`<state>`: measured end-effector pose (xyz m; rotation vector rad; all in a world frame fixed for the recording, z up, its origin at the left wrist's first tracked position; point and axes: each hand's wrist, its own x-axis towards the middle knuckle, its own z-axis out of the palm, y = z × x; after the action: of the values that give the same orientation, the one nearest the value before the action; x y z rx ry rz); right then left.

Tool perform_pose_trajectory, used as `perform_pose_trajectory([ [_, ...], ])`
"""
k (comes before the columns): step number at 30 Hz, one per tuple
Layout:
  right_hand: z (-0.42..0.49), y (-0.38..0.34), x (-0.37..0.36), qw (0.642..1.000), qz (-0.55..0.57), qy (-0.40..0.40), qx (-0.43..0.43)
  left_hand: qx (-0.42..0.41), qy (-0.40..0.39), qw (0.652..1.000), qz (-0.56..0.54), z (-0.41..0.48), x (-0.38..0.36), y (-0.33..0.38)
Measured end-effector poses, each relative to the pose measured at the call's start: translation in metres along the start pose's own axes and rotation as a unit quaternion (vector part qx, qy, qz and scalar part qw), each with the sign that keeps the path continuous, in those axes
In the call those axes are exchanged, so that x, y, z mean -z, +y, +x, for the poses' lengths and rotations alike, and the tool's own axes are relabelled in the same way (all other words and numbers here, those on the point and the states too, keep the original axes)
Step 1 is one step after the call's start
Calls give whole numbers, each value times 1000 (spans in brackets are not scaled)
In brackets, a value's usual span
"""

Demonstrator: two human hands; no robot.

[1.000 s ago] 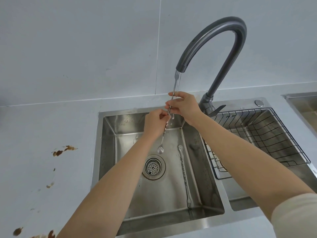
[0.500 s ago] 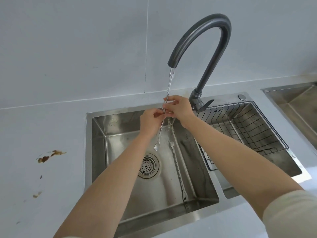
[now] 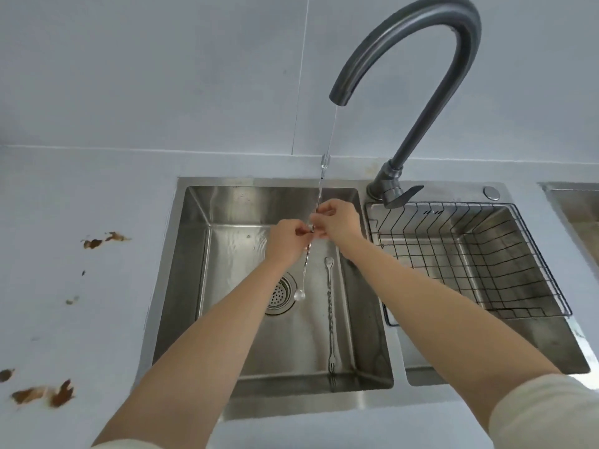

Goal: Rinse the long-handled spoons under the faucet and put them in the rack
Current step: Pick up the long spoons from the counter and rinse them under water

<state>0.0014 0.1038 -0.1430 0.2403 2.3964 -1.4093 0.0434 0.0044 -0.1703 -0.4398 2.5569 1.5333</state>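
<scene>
Stainless twisted-handle spoon [image 3: 305, 270] hangs bowl-down in the faucet [image 3: 421, 59] stream. The left hand [image 3: 285, 241] and right hand [image 3: 338, 223] both pinch its shaft, probably so water runs its length. A second, fork-tipped spoon [image 3: 330, 306] lies on the sink [image 3: 194, 254] floor at the held spoon's 3 o'clock, with the wire rack [image 3: 470, 264] beyond.

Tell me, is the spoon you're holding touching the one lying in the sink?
Apart. The head view shows bare sink floor between the held spoon and the lying spoon.
</scene>
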Motion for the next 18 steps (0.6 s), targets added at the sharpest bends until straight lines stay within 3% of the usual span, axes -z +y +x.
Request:
perform_pose_trajectory([
  [10,0,116,-42,980,-88,-129,-121,166,-24,985,42,-45,-74,-84],
  [18,6,179,-68,967,-122,-128,-183,208,-65,965,145,-48,-114,-127],
])
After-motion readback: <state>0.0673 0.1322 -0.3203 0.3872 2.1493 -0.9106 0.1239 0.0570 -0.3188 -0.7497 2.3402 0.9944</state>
